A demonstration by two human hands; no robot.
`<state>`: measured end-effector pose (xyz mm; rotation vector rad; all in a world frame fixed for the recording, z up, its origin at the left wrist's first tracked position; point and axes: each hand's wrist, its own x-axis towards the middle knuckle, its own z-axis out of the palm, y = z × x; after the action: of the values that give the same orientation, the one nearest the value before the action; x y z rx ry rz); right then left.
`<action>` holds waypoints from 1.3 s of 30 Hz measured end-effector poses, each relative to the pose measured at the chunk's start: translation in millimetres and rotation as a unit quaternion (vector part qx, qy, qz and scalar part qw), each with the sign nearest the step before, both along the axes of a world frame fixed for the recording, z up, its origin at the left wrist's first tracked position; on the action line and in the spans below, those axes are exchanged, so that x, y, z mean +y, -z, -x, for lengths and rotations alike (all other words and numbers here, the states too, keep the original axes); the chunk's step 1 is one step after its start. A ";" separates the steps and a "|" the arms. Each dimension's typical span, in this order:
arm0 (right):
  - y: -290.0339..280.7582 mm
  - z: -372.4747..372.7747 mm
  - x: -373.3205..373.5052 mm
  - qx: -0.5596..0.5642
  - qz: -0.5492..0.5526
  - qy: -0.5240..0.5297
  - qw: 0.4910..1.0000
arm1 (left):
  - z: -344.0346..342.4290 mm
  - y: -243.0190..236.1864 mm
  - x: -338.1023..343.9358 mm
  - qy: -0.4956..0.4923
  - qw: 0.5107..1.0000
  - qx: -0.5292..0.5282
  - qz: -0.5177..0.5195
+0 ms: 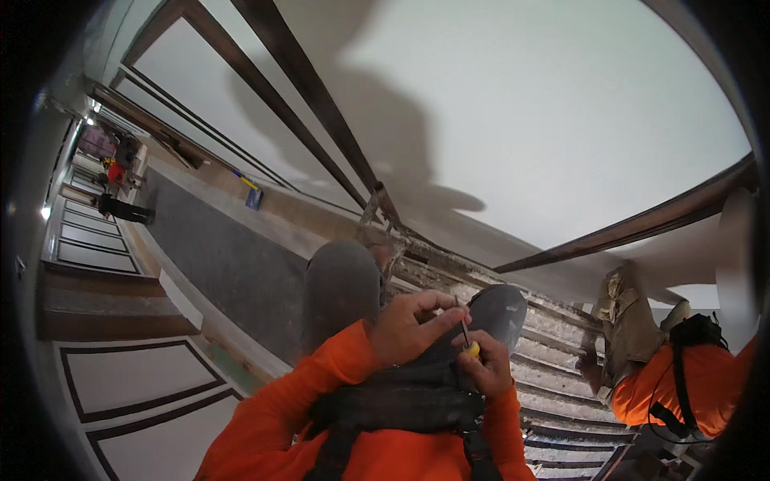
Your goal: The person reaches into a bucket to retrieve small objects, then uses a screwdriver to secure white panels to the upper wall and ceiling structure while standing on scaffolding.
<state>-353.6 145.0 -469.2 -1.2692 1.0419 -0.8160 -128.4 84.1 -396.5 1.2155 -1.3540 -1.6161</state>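
Above my lap, between my bent knees in dark trousers, I hold a screwdriver (472, 349) with a yellow handle and a thin metal shaft. My right hand (492, 367) is closed around the handle, its shaft pointing up and away from me. The fingers and thumb of my left hand (409, 329) pinch together at the upper end of the shaft. Whether a small piece is also between them is too fine to tell. Both sleeves are bright orange, and a black waist pouch (393, 407) lies across my front.
Exposed slatted strips (553, 377) run beside my right leg. At right, close by, is a co-worker (682, 381) in orange with a black strap. Dark trim boards (313, 88) lean on the white wall. A blue-headed scraper or broom (253, 197) and distant people (120, 208) line the grey-floored corridor.
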 end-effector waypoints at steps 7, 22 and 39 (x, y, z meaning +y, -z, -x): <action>66.2 7.1 52.8 -0.026 -0.092 0.003 0.995 | 3.1 52.4 26.6 0.028 0.988 0.067 -0.137; -75.0 -34.2 -106.4 -0.005 0.180 0.200 0.963 | -11.0 -74.8 -139.0 0.032 0.990 0.061 0.121; -373.2 -121.4 -257.7 0.306 0.641 0.245 0.659 | -106.6 -300.6 -318.2 0.053 0.917 0.362 0.157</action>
<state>-232.2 -112.7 -96.1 -2.6638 1.3904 -1.7850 -21.8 -234.1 -95.9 0.2896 -1.1273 -1.6055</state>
